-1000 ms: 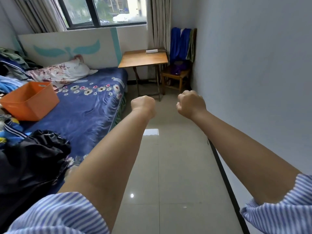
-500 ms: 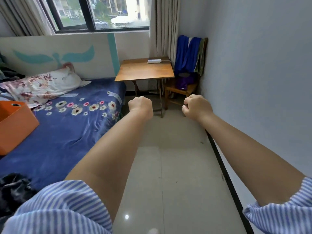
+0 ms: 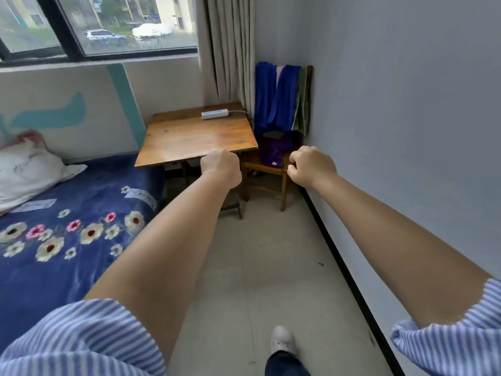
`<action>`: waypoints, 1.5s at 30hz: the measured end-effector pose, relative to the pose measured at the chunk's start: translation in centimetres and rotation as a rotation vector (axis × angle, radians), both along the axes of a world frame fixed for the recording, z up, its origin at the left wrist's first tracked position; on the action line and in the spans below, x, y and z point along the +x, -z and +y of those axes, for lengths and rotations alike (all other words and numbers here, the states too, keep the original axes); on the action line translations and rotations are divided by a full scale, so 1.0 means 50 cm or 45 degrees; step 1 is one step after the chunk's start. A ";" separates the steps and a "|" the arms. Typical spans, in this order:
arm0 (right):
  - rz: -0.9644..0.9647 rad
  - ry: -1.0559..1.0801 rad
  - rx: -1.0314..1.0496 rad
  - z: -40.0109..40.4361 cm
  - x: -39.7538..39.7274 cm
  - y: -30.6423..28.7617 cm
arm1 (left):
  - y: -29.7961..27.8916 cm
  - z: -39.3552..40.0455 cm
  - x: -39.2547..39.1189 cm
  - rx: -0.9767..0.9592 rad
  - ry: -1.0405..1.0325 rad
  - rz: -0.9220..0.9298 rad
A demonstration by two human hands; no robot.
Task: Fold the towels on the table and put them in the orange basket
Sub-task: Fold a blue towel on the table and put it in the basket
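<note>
Nearer now: table (image 3: 195, 137) (towels (image 3: 279, 104) beyond hands (image 3: 267, 166)).

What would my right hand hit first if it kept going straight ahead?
Probably the wooden chair with the purple cloth on its seat; the right hand, fisted and empty, points just past its edge. Depth is unclear.

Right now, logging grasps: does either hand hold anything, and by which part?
Nothing is held. The left hand and right hand are both curled into empty fists.

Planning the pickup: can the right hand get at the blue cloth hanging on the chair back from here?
Probably not yet. The right hand is a fist short of the chair; the blue cloth hangs well beyond it. Nothing blocks the way.
</note>
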State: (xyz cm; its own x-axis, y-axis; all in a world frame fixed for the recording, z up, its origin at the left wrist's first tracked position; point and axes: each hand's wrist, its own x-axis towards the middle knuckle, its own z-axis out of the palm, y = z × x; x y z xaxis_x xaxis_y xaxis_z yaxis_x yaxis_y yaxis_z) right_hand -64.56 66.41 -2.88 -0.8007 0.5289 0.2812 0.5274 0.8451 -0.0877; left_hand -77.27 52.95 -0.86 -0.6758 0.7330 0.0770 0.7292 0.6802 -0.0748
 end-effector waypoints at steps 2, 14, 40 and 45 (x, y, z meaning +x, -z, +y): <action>-0.002 -0.008 0.007 0.079 -0.060 -0.003 | 0.000 0.080 -0.060 -0.007 0.002 -0.010; -0.020 0.016 -0.009 0.548 -0.449 -0.022 | -0.037 0.545 -0.462 0.013 -0.029 -0.006; -0.005 0.295 -0.296 1.479 -1.010 0.029 | 0.079 1.483 -1.058 -0.082 0.166 -0.277; 0.089 0.286 -0.400 1.650 -1.075 0.061 | 0.101 1.651 -1.102 0.024 0.080 -0.423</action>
State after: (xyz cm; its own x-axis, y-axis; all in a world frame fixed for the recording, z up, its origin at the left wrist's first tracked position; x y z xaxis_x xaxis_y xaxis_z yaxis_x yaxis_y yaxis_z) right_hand -118.31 148.93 -5.91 -0.6399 0.7577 0.1277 0.6798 0.6357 -0.3658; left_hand -132.35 135.48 -5.92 -0.6198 0.7746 -0.1262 0.7522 0.6322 0.1859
